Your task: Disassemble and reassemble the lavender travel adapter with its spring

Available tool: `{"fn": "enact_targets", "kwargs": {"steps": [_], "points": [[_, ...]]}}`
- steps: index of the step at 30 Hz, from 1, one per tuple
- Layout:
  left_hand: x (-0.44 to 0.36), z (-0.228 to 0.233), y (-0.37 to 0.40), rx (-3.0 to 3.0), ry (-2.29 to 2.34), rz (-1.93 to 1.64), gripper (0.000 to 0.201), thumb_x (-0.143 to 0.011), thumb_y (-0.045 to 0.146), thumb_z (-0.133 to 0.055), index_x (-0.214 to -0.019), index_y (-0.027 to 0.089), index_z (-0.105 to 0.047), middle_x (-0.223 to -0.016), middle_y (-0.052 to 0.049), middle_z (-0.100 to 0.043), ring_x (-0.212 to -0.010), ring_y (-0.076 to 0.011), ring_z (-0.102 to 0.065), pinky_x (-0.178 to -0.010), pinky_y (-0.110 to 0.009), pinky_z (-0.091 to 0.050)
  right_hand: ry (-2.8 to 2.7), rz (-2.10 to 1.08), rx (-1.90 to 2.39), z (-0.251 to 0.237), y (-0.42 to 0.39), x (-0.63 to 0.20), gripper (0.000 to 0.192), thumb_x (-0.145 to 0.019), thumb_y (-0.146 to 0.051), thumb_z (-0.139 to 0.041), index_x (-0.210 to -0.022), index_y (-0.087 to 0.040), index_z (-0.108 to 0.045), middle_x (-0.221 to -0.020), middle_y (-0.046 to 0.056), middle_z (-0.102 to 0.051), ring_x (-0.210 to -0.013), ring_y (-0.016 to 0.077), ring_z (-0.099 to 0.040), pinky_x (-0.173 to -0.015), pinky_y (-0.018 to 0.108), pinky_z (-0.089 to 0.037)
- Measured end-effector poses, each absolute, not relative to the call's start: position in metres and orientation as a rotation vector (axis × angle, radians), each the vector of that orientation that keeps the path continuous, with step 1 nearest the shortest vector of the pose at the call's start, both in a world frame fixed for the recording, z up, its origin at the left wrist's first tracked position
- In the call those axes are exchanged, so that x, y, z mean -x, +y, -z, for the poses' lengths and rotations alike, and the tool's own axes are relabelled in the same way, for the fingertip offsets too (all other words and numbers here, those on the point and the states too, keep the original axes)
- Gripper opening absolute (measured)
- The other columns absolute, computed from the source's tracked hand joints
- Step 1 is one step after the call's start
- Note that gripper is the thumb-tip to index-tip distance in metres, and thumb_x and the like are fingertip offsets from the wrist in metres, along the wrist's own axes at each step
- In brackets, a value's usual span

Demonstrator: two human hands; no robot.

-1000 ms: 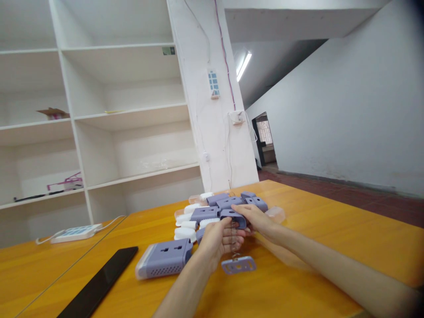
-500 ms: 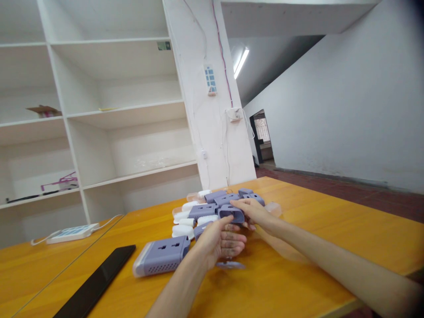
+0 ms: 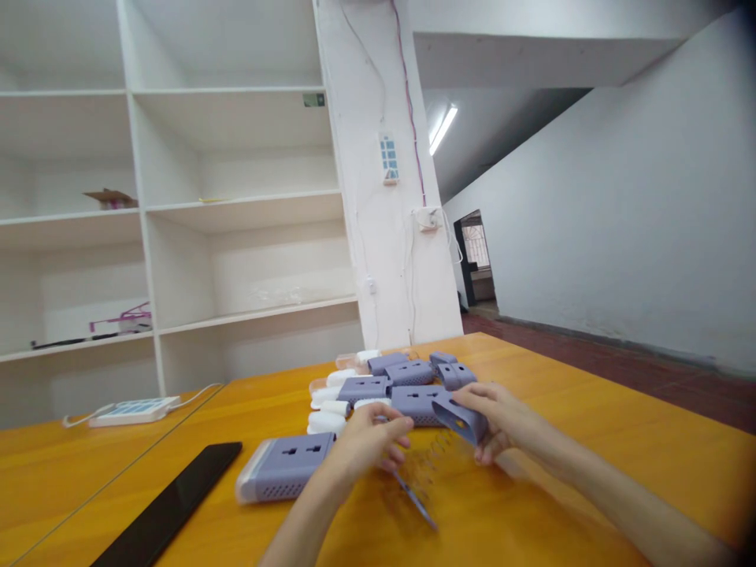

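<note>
"So, where was the flat purple plastic plate (image 3: 416, 501)?"

"Closest to us, just below the left hand (image 3: 365, 442), which was nearer to it. Its long side slanted down and right, away from those curled fingers. I can't tell if they held it."

"What came next?"

"A blurry, thin coil (image 3: 435, 457) between the hands. Then the right hand (image 3: 508, 417), pinching a hollow purple plastic shell (image 3: 474, 425). Slotted purple plastic boxes (image 3: 416, 402) sat behind."
</note>
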State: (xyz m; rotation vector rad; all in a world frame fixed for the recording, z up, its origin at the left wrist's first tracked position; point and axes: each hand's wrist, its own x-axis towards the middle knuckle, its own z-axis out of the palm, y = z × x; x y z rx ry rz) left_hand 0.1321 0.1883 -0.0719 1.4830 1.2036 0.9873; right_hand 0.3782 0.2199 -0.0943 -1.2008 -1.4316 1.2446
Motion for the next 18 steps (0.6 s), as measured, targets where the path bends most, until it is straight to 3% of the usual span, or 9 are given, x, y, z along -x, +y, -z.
{"fn": "enact_targets", "kwargs": {"steps": [3, 6, 7, 9, 10, 12, 14, 16, 18], "points": [[-0.141, 0.074, 0.170, -1.666, 1.284, -1.131, 0.029, -0.077, 0.043, -0.078, -0.088, 0.019, -0.068, -0.082, -0.007, -0.071, -0.077, -0.0242, -0.066, -0.073, -0.034, -0.050, -1.390, -1.167, 1.211, 0.112, 0.212, -0.391, 0.042, -0.084, -0.056, -0.069, -0.105, -0.022, -0.055, -0.079, 0.004, -0.071, -0.043, 0.0205, -0.070, -0.031, 0.026, -0.054], [-0.154, 0.085, 0.143, -1.964, 1.226, -1.254, 0.034, -0.080, 0.042, -0.078, -0.108, 0.026, -0.073, -0.119, -0.010, -0.071, -0.116, -0.0328, -0.059, -0.105, -0.040, -0.040, -1.390, -1.069, 1.253, 0.128, 0.208, -0.402, 0.050, -0.088, -0.063, -0.060, -0.120, -0.026, -0.049, -0.073, 0.002, -0.070, -0.039, 0.0217, -0.069, -0.028, 0.024, -0.050], [-0.157, 0.092, 0.135, -2.035, 1.215, -1.251, 0.039, -0.075, 0.040, -0.082, -0.111, 0.027, -0.074, -0.126, -0.011, -0.069, -0.122, -0.0366, -0.057, -0.108, -0.044, -0.039, -1.388, -1.032, 1.290, 0.132, 0.206, -0.405, 0.055, -0.088, -0.065, -0.057, -0.124, -0.025, -0.046, -0.067, 0.002, -0.069, -0.037, 0.0236, -0.068, -0.027, 0.025, -0.048], [-0.163, 0.109, 0.126, -2.049, 1.255, -1.161, 0.058, -0.063, 0.031, -0.090, -0.120, 0.027, -0.075, -0.148, -0.014, -0.057, -0.139, -0.0439, -0.045, -0.116, -0.050, -0.033, -1.379, -0.970, 1.376, 0.137, 0.202, -0.409, 0.066, -0.087, -0.070, -0.054, -0.131, -0.023, -0.041, -0.054, 0.001, -0.066, -0.035, 0.0276, -0.067, -0.026, 0.026, -0.046], [-0.164, 0.118, 0.124, -2.052, 1.293, -1.102, 0.058, -0.064, 0.030, -0.090, -0.120, 0.026, -0.077, -0.157, -0.014, -0.047, -0.147, -0.0453, -0.034, -0.120, -0.052, -0.027, -1.379, -0.941, 1.427, 0.137, 0.199, -0.411, 0.071, -0.085, -0.072, -0.053, -0.133, -0.021, -0.040, -0.048, 0.001, -0.065, -0.035, 0.0291, -0.067, -0.026, 0.027, -0.046], [-0.165, 0.129, 0.123, -2.082, 1.310, -1.008, 0.056, -0.071, 0.032, -0.085, -0.126, 0.026, -0.075, -0.165, -0.012, -0.032, -0.153, -0.0424, -0.025, -0.123, -0.051, -0.023, -1.419, -0.863, 1.531, 0.133, 0.191, -0.413, 0.078, -0.083, -0.074, -0.053, -0.136, -0.016, -0.042, -0.038, 0.003, -0.060, -0.033, 0.0304, -0.065, -0.026, 0.027, -0.043], [-0.161, 0.127, 0.122, -2.080, 1.362, -0.927, 0.068, -0.071, 0.032, -0.084, -0.137, 0.027, -0.067, -0.167, -0.009, -0.025, -0.153, -0.0412, -0.025, -0.123, -0.051, -0.025, -1.504, -0.746, 1.642, 0.123, 0.179, -0.416, 0.081, -0.083, -0.075, -0.053, -0.135, -0.013, -0.049, -0.033, 0.006, -0.057, -0.032, 0.0306, -0.064, -0.027, 0.027, -0.041], [-0.150, 0.113, 0.118, -2.068, 1.449, -0.850, 0.077, -0.068, 0.030, -0.084, -0.142, 0.027, -0.062, -0.166, -0.009, -0.029, -0.151, -0.0429, -0.030, -0.121, -0.054, -0.028, -1.600, -0.685, 1.695, 0.111, 0.166, -0.421, 0.081, -0.081, -0.074, -0.057, -0.136, -0.014, -0.056, -0.047, 0.012, -0.068, -0.038, 0.0309, -0.067, -0.032, 0.031, -0.047], [-0.130, 0.092, 0.111, -2.124, 1.498, -0.797, 0.069, -0.073, 0.036, -0.080, -0.140, 0.030, -0.064, -0.161, -0.008, -0.042, -0.145, -0.0426, -0.041, -0.119, -0.053, -0.031, -1.716, -0.656, 1.622, 0.100, 0.156, -0.430, 0.085, -0.076, -0.069, -0.069, -0.147, -0.026, -0.051, -0.096, 0.017, -0.080, -0.057, 0.0336, -0.075, -0.042, 0.038, -0.057]]}}
